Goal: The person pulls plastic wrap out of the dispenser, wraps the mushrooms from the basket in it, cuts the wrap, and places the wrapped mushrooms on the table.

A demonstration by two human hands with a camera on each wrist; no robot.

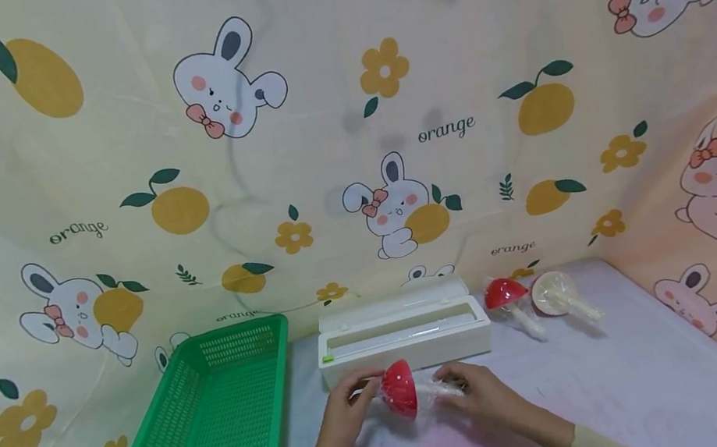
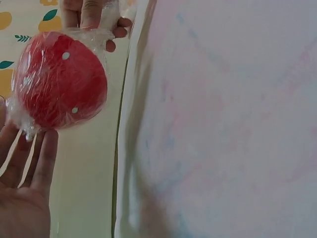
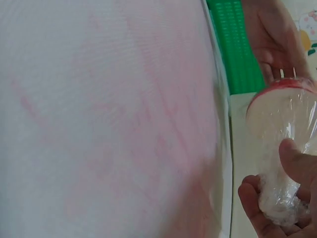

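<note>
A toy mushroom [image 1: 398, 391], with a red, white-dotted cap and a pale stem, is wrapped in clear plastic film and held sideways above the table. My right hand [image 1: 490, 395] grips its wrapped stem [image 3: 280, 183], thumb on one side and fingers on the other. At the cap end, my left hand [image 1: 344, 416] pinches the gathered film [image 2: 27, 126], its fingertips against the cap. In the left wrist view the red dome [image 2: 59, 84] faces the camera under creased film. The right wrist view shows the cap's pale underside [image 3: 267, 111].
Behind the hands stands a white cling film dispenser [image 1: 409, 353], lid raised, with a roll inside. Two more wrapped mushrooms, one red-topped [image 1: 505, 294] and one pale side up [image 1: 551, 294], lie at the back right. On the left is a green plastic basket [image 1: 278, 379].
</note>
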